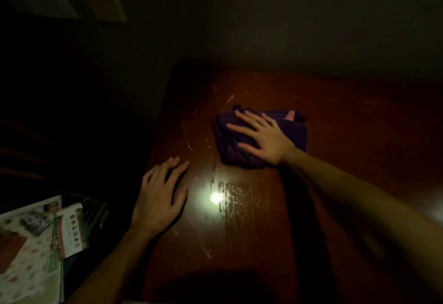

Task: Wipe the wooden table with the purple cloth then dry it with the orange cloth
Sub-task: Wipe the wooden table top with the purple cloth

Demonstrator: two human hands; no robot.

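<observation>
Down at the far left, below the table's level, lies a heap of printed papers (31, 239), a leaflet with green and red print on top of a flowered sheet. Next comes the left hand (160, 196), flat on the left edge of the wooden table (347, 140), fingers spread and slack, gripping nothing. Just right of it a bright glare spot (215, 197) shines off the wood, with pale smears and scratches around it. Farther right and toward the wall sits the purple cloth (242, 150), bunched on the tabletop. The right hand (263, 136) presses on it palm down, fingers splayed rather than curled round the fabric. Nothing lies between the two hands but bare, streaked wood. The room is dim.
</observation>
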